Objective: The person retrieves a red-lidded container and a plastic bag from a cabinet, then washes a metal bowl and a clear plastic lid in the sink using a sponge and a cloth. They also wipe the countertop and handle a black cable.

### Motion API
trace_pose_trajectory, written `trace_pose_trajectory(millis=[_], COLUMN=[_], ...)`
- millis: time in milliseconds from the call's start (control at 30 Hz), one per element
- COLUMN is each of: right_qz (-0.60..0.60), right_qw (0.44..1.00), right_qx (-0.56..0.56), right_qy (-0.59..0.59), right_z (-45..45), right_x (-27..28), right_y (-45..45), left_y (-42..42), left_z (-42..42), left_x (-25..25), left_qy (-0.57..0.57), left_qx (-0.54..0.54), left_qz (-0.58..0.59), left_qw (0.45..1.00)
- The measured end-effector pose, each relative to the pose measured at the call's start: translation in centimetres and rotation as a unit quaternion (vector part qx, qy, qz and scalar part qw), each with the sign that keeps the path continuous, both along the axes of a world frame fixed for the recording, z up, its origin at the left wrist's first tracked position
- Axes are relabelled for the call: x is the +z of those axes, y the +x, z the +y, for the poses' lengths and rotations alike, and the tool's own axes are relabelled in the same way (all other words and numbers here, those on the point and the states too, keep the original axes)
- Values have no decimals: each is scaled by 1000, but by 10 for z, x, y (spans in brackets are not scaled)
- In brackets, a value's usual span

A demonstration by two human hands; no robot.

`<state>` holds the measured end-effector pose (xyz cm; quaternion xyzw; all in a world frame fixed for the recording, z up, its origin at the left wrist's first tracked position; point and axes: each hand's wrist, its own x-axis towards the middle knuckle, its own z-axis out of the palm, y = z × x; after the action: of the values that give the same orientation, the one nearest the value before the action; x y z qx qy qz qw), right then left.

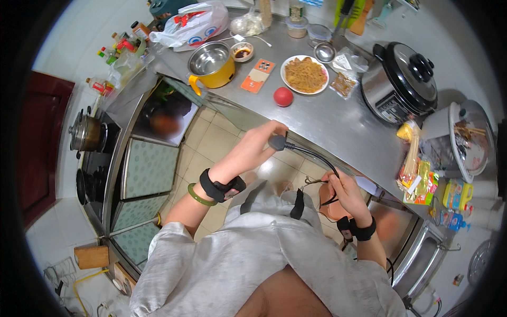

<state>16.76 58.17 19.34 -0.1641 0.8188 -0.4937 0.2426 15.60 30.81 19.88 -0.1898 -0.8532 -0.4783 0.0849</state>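
Note:
Pinched in my left hand is a black power plug, just off the counter's front edge. A black cable runs from the plug to my right hand, whose fingers close around it lower down. On the steel counter beyond my hands lie a red tomato and a white plate of yellowish-brown food. An orange and beige card or packet lies left of the plate. A yellow pot with a steel inside stands farther left, beside a small bowl of dark sauce.
An electric pressure cooker stands at the right, near a white bin-like container and food packets. A plastic bag and a ladle are at the back. At left are a stove with a steel pot and cabinet doors.

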Motion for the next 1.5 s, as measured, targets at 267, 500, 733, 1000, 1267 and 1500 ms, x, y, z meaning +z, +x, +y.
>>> trace_pose_trajectory(millis=[267, 500, 733, 1000, 1267, 1500], right_qz=[-117, -29, 50, 250, -34, -217], right_qw=[963, 912, 811, 637, 661, 744], right_qx=[-35, -220, -447, -619, -745, -609], right_qy=[-240, -345, -375, -385, 87, 169], right_z=[-57, -107, -125, 23, 187, 192], right_x=[50, 78, 99, 135, -6, -208], right_y=[0, 10, 44, 170, 307, 327], left_y=[-15, -36, -25, -15, 15, 57], left_z=[-46, -9, -32, -70, -91, -46], left_x=[-39, -28, -58, -131, -89, -44], left_qy=[218, 392, 230, 22, 51, -61], left_qx=[-81, -367, -510, -437, -431, -438], left_qz=[-326, -353, -453, -336, -308, -243], left_qw=[917, 766, 694, 834, 847, 863])
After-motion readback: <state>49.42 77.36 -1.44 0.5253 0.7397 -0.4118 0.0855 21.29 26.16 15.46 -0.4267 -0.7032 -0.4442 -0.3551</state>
